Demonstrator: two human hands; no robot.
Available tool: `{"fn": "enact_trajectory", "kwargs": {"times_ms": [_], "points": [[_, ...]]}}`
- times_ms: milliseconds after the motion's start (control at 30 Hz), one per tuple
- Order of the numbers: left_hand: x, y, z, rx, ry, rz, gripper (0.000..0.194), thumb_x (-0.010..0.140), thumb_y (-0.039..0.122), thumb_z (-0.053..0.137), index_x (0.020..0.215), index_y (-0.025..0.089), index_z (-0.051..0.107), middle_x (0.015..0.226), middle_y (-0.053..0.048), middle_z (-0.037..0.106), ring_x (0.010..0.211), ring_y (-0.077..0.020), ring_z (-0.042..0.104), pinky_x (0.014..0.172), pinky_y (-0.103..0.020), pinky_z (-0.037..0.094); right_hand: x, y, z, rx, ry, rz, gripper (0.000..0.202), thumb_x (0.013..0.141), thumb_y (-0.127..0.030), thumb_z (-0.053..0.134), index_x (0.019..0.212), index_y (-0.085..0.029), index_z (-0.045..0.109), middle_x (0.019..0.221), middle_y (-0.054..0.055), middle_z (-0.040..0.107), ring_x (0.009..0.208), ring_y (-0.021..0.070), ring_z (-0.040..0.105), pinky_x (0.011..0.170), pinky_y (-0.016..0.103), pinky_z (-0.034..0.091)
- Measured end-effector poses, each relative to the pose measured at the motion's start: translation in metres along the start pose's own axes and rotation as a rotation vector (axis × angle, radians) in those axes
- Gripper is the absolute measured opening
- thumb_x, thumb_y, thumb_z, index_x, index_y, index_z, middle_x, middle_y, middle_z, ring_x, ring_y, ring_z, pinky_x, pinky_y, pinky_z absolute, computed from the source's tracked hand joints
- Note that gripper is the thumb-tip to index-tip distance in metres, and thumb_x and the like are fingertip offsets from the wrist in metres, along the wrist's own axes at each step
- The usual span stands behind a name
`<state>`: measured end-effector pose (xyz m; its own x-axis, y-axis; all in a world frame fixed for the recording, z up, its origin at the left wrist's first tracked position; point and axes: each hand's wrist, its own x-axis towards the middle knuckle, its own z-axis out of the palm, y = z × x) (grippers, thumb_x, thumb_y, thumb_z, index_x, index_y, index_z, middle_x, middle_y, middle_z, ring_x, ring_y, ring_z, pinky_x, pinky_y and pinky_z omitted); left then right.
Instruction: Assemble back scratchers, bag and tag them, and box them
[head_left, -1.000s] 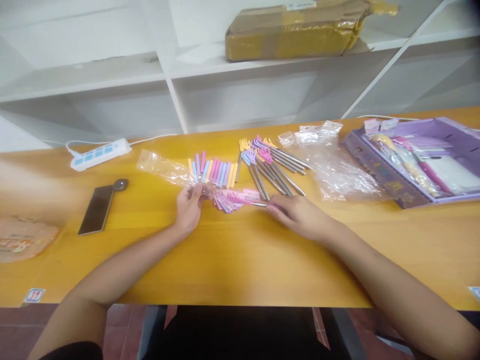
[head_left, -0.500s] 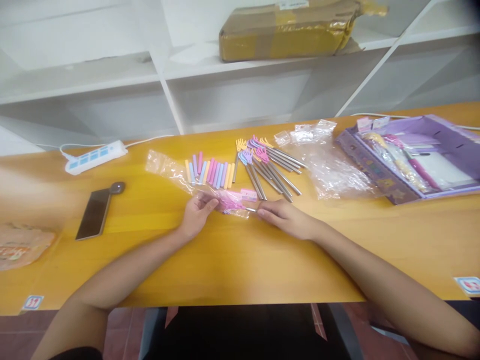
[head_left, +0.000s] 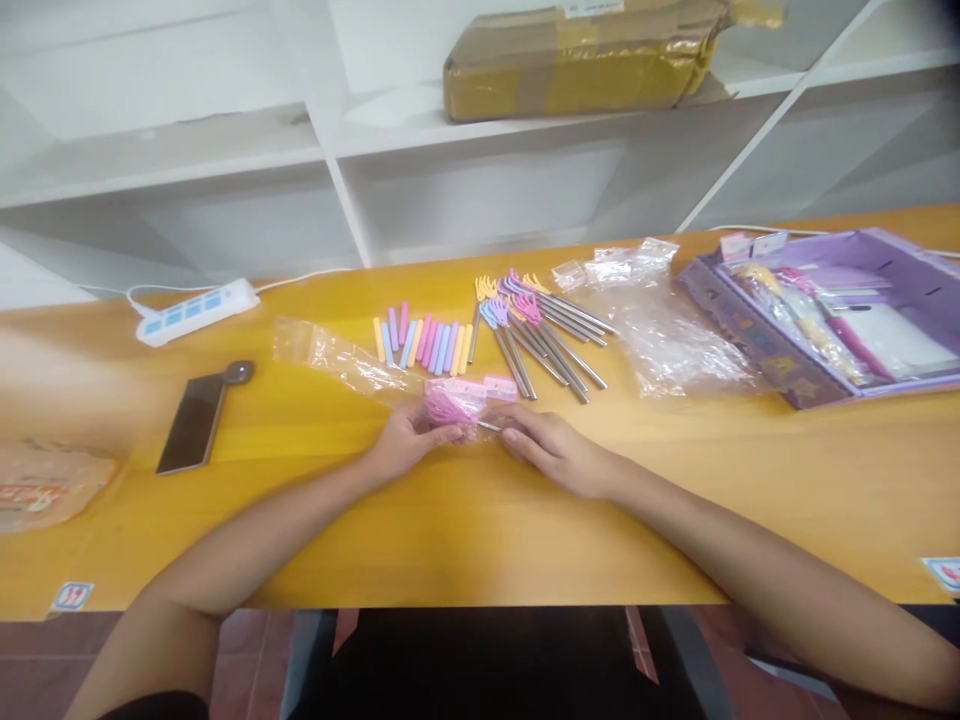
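Observation:
My left hand (head_left: 405,440) is closed around the lower part of a clear plastic bag (head_left: 337,350), thumb on top. Under the film at its fingertips lies a pink head (head_left: 451,404), seemingly that of a back scratcher, beside a small pink label card (head_left: 499,387). My right hand (head_left: 559,452) pinches a thin metal rod (head_left: 489,426) that points left towards the pink head; where they join is hidden. Just beyond my hands are pastel tubes (head_left: 427,345) in a row and several back scratchers (head_left: 536,330) with coloured claw heads and metal rods.
Clear plastic bags (head_left: 667,330) lie right of the scratchers, near a purple box (head_left: 806,375) with wrapped items. At left are a phone (head_left: 191,423), a small dark rounded object (head_left: 239,372) and a power strip (head_left: 199,311). A taped carton (head_left: 585,65) sits on the shelf behind.
My hands have come slightly closer together and nearer to me. The pink head now shows more fully under the film, and the bag's far end has swung a little left.

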<state>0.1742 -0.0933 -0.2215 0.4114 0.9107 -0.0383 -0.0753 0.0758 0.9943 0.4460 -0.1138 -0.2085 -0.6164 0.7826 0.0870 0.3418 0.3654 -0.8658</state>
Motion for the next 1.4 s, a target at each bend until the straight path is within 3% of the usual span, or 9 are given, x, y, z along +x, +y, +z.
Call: {"fn": "enact_trajectory", "kwargs": {"times_ms": [300,433,567,767,867,967,1033,1233,1400], "points": [[0.005,-0.007,0.000,0.017,0.002,-0.035,0.043,0.079,0.056,0.093,0.089,0.015,0.080,0.084,-0.010,0.083,0.076,-0.0231,0.079,0.080,-0.038,0.068,0.004,0.005,-0.005,-0.019,-0.033,0.040,0.051,0.115,-0.059,0.036,0.136,-0.018,0.056,0.086,0.004,0.063,0.079,0.0174,0.057,0.079,0.032,0.047],[0.006,-0.007,-0.002,0.056,-0.016,-0.033,0.041,0.082,0.055,0.090,0.087,0.016,0.080,0.083,-0.010,0.082,0.077,-0.0230,0.079,0.080,-0.037,0.067,0.005,0.004,-0.006,-0.004,-0.056,0.038,0.049,0.115,-0.059,0.034,0.126,-0.017,0.059,0.085,0.003,0.062,0.079,0.0171,0.057,0.078,0.031,0.046],[0.005,-0.008,-0.004,0.079,-0.022,-0.047,0.038,0.083,0.054,0.089,0.088,0.017,0.081,0.084,-0.009,0.083,0.077,-0.0222,0.078,0.080,-0.036,0.066,0.007,0.002,-0.005,-0.006,-0.051,0.025,0.051,0.116,-0.057,0.035,0.139,-0.017,0.058,0.085,0.003,0.063,0.080,0.0176,0.059,0.082,0.032,0.047],[0.005,-0.009,-0.005,0.117,-0.034,-0.032,0.036,0.087,0.051,0.087,0.084,0.017,0.080,0.084,-0.009,0.082,0.077,-0.0211,0.077,0.080,-0.035,0.066,0.007,0.003,-0.006,-0.008,-0.036,0.017,0.050,0.115,-0.056,0.039,0.143,-0.018,0.057,0.100,0.007,0.070,0.090,0.0193,0.062,0.087,0.033,0.049],[0.007,-0.008,-0.004,0.095,-0.018,-0.027,0.036,0.085,0.052,0.088,0.083,0.017,0.078,0.080,-0.008,0.081,0.074,-0.0204,0.076,0.078,-0.034,0.066,0.006,0.004,-0.009,0.012,-0.003,0.036,0.045,0.113,-0.058,0.044,0.119,-0.017,0.063,0.106,0.009,0.069,0.094,0.0193,0.062,0.086,0.032,0.050],[0.009,-0.006,-0.003,0.055,0.043,-0.028,0.039,0.082,0.053,0.090,0.084,0.017,0.077,0.077,-0.007,0.080,0.070,-0.0194,0.075,0.074,-0.033,0.066,0.005,0.004,-0.014,0.037,-0.021,0.080,0.049,0.112,-0.061,0.046,0.092,-0.018,0.058,0.088,0.005,0.063,0.081,0.0157,0.057,0.076,0.029,0.047],[0.010,-0.005,-0.003,0.053,0.063,-0.028,0.041,0.082,0.054,0.090,0.083,0.016,0.076,0.075,-0.007,0.079,0.068,-0.0188,0.074,0.073,-0.032,0.065,0.004,0.004,-0.016,0.064,-0.061,0.089,0.050,0.112,-0.061,0.045,0.087,-0.019,0.055,0.079,0.002,0.059,0.073,0.0137,0.054,0.072,0.028,0.045],[0.005,-0.002,-0.002,0.137,-0.022,-0.034,0.041,0.088,0.056,0.084,0.077,0.017,0.077,0.077,-0.008,0.079,0.073,-0.0195,0.074,0.077,-0.032,0.063,0.008,0.010,-0.010,0.028,0.061,-0.026,0.045,0.111,-0.059,0.051,0.103,-0.018,0.069,0.101,0.007,0.071,0.094,0.0173,0.064,0.087,0.030,0.049],[0.003,-0.002,-0.003,0.152,-0.035,-0.038,0.041,0.089,0.055,0.083,0.074,0.017,0.077,0.075,-0.007,0.079,0.072,-0.0196,0.073,0.076,-0.032,0.061,0.011,0.012,0.007,0.082,0.143,0.077,0.045,0.107,-0.062,0.057,0.110,-0.019,0.069,0.102,0.008,0.071,0.088,0.0171,0.063,0.079,0.030,0.049]]}}
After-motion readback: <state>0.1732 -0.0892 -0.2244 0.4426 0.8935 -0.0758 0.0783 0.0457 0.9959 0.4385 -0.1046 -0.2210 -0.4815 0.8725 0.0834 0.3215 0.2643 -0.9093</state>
